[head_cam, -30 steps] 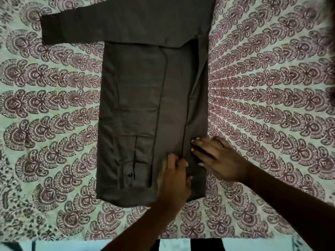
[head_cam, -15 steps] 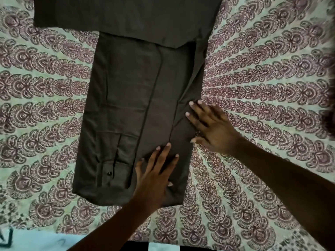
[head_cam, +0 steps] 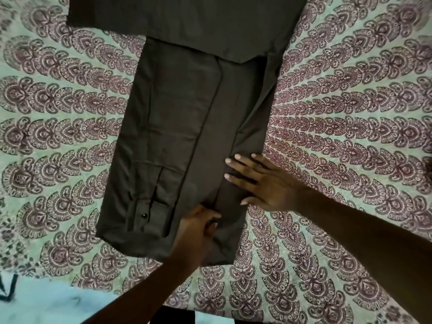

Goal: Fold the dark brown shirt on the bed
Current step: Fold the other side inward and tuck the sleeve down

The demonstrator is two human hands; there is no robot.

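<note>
The dark brown shirt (head_cam: 177, 118) lay on the patterned bedspread (head_cam: 350, 113), running from 12 o'clock down to 6 o'clock in front of me. Its body was folded into a long narrow panel. Toward 12 o'clock it widened, and one sleeve (head_cam: 105, 12) stuck out flat toward 10 o'clock, beyond the folded panel. On the 9 o'clock side of the panel the other sleeve was folded in and lay lengthwise on the body. Its cuff (head_cam: 154, 216) ended near the hem at about 7 o'clock, with a small dark button (head_cam: 143, 215) showing on it.

My right hand (head_cam: 266, 183) came in from 4 o'clock and lay flat on the 3 o'clock side of the panel. The fingers were straight and spread, their fingertips (head_cam: 238, 156) pointing toward 10 o'clock, and the palm pressed the cloth down at the shirt's edge. My left hand (head_cam: 196, 230) reached in from 6 o'clock near the hem, just below the right hand. Its fingers were curled and pinched a lengthwise crease of the cloth between thumb and fingers.
</note>
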